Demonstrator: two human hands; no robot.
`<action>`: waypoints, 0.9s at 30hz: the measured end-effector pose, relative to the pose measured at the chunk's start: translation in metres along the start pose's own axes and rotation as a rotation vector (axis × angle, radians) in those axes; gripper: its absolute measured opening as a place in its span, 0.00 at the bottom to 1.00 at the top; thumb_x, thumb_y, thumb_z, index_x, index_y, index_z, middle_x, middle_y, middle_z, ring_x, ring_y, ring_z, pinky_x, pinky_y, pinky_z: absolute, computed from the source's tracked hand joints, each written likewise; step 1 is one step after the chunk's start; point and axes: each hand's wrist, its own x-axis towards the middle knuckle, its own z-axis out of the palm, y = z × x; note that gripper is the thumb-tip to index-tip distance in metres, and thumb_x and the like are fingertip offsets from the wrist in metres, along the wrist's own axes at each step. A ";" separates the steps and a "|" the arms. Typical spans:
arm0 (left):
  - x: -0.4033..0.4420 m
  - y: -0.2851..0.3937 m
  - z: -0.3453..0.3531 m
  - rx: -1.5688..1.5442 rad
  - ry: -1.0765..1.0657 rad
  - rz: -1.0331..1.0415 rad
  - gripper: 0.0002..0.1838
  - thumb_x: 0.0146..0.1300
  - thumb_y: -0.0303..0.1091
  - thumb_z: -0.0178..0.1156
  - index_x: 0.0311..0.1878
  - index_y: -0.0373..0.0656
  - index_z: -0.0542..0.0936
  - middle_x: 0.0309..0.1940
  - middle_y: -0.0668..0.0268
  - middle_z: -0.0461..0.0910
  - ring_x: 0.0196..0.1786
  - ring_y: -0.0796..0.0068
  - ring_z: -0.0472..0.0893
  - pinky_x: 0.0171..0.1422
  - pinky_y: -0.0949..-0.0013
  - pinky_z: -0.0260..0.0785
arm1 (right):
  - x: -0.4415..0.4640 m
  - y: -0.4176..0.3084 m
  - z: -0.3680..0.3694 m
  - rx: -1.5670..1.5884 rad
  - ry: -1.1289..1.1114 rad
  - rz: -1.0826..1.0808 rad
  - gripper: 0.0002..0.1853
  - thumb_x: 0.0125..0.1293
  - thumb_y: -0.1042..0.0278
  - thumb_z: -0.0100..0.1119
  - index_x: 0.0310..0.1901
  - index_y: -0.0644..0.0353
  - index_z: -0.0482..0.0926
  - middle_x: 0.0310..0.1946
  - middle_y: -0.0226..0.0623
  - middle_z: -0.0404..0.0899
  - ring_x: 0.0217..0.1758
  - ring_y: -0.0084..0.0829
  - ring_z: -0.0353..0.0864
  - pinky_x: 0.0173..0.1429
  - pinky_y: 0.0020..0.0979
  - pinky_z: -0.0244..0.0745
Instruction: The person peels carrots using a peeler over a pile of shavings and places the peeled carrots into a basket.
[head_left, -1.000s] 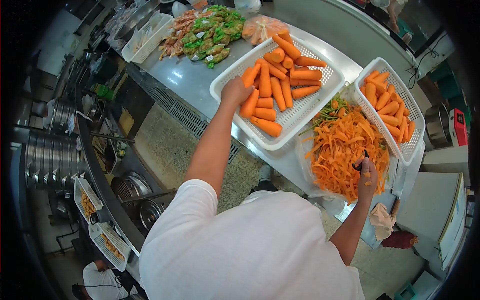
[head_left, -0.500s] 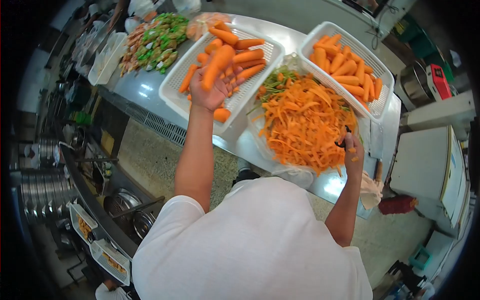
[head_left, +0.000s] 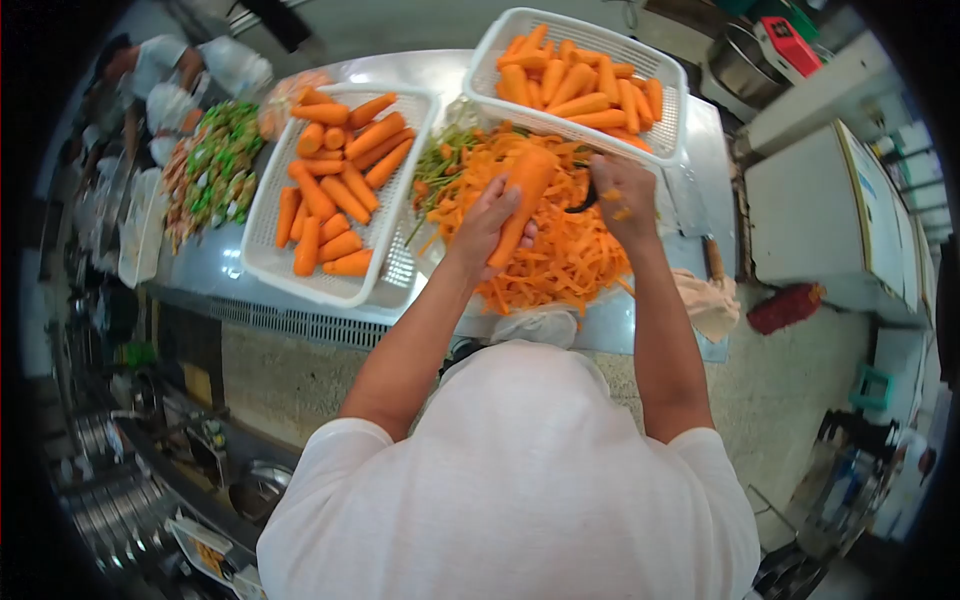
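Observation:
A large carrot (head_left: 526, 200) lies tilted in my left hand (head_left: 487, 228), whose fingers are wrapped round its lower part. Just to the right, my right hand (head_left: 625, 195) grips a black peeler (head_left: 582, 203), its blade end partly hidden; bits of orange peel stick to the back of the hand. Both hands are over a heap of carrot peelings (head_left: 560, 265), with green carrot tops (head_left: 438, 168) at its left side. The peeler and the carrot are a short way apart.
A white plastic basket (head_left: 262, 235) of carrots stands left of the heap, another basket (head_left: 672, 150) of carrots behind it. A knife with a wooden handle (head_left: 714, 258) and a cloth (head_left: 708, 303) lie at the right edge. Chopped green vegetables (head_left: 215, 160) are piled far left, near another person (head_left: 160, 70).
My left hand has brought the carrot from above the left basket to over the peelings. My right hand with the peeler has moved closer to it. The view has turned.

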 end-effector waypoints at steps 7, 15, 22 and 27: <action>0.001 0.000 0.020 0.305 0.179 -0.321 0.26 0.78 0.61 0.46 0.68 0.55 0.65 0.43 0.62 0.77 0.24 0.77 0.76 0.25 0.75 0.72 | 0.000 -0.012 0.023 -0.262 -0.019 -0.193 0.25 0.74 0.48 0.55 0.21 0.54 0.84 0.20 0.32 0.78 0.32 0.39 0.76 0.51 0.43 0.63; -0.002 -0.004 0.008 0.293 0.343 -0.307 0.27 0.77 0.65 0.42 0.60 0.51 0.70 0.33 0.65 0.77 0.21 0.77 0.74 0.22 0.73 0.70 | -0.006 -0.007 0.042 -0.273 -0.028 -0.203 0.26 0.73 0.47 0.54 0.22 0.54 0.85 0.21 0.32 0.79 0.32 0.38 0.76 0.49 0.43 0.63; 0.000 -0.007 0.004 0.391 0.303 -0.295 0.29 0.77 0.66 0.41 0.56 0.48 0.70 0.31 0.66 0.76 0.20 0.77 0.73 0.20 0.72 0.67 | -0.001 0.006 0.049 -0.266 -0.005 -0.098 0.27 0.74 0.45 0.52 0.22 0.53 0.85 0.20 0.33 0.77 0.31 0.40 0.75 0.48 0.43 0.62; -0.008 0.002 0.024 0.508 0.299 -0.221 0.26 0.77 0.64 0.45 0.60 0.52 0.66 0.33 0.67 0.74 0.19 0.78 0.72 0.18 0.71 0.66 | 0.003 0.023 0.049 -0.371 -0.142 0.070 0.28 0.74 0.44 0.52 0.21 0.54 0.85 0.21 0.35 0.80 0.32 0.41 0.77 0.48 0.42 0.62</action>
